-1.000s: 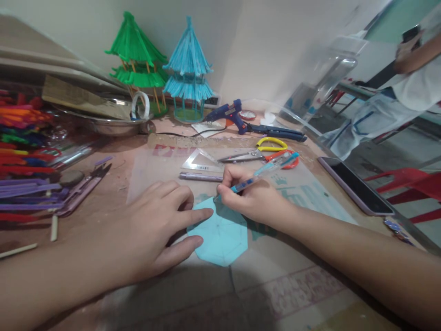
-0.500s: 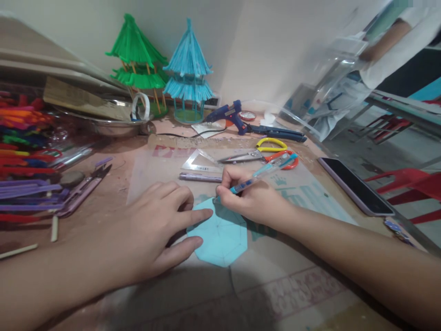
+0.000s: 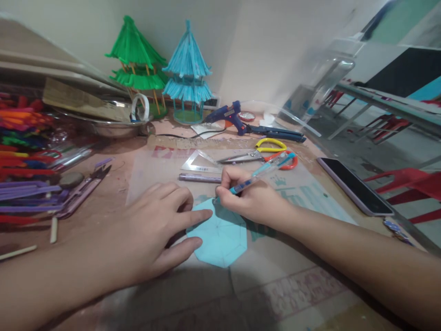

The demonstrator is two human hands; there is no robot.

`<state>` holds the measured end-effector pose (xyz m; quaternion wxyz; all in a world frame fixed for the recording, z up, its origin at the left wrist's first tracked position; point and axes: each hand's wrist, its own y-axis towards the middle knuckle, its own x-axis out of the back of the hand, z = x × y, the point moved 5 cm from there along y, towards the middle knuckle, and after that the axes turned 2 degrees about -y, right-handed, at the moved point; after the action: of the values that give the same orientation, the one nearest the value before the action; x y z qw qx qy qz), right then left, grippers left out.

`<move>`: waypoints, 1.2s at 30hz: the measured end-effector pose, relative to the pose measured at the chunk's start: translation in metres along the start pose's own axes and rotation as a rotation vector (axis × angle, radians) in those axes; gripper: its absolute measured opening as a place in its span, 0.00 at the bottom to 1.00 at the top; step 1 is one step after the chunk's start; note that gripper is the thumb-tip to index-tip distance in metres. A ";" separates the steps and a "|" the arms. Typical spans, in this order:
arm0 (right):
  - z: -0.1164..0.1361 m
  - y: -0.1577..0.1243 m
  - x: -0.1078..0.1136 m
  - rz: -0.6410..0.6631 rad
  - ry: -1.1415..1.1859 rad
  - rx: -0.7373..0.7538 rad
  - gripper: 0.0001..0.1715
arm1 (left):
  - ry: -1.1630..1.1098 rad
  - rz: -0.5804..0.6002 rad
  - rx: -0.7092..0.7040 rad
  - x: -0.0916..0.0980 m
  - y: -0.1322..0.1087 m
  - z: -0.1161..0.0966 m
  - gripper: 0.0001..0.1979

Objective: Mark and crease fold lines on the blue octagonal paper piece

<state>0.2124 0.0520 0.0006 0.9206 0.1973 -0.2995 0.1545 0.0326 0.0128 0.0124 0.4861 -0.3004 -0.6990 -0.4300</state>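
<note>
A light-blue paper octagon (image 3: pixel 223 239) with thin drawn lines lies flat on the covered work table. My left hand (image 3: pixel 165 220) rests at its left side, thumb and forefinger stretched apart and pressing on the paper. In my right hand (image 3: pixel 246 193) is a clear pen with blue parts (image 3: pixel 263 172), gripped near its lower end. The tip meets the paper close to its upper edge. Just beyond the hands lie a clear set square (image 3: pixel 203 161), a purple pen (image 3: pixel 200 178) and scissors with one yellow and one orange handle (image 3: pixel 272 149).
Behind stand a green model pavilion (image 3: pixel 138 55) and a blue one (image 3: pixel 188 64), beside a blue glue gun (image 3: pixel 225 112) and dark pliers (image 3: pixel 279 133). A metal bowl (image 3: pixel 113 128) and colourful pipe cleaners (image 3: pixel 27 184) occupy the left. A phone (image 3: pixel 354 186) lies at the right edge.
A person in white at the upper right has gone out of view. My hands, the pen and the paper stay almost where they were.
</note>
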 end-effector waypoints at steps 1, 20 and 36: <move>0.000 0.000 0.000 -0.001 -0.001 0.002 0.08 | 0.000 0.002 0.001 0.000 0.000 0.000 0.15; -0.017 0.001 0.006 -0.107 0.524 -0.252 0.17 | -0.013 0.044 0.049 -0.003 -0.004 0.005 0.16; 0.028 -0.017 -0.006 0.230 0.565 -0.123 0.10 | -0.002 -0.197 0.054 0.009 0.004 0.006 0.18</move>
<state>0.2007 0.0232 0.0129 0.9541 0.0553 -0.0607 0.2880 0.0305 0.0203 0.0213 0.4489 -0.2175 -0.7368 -0.4565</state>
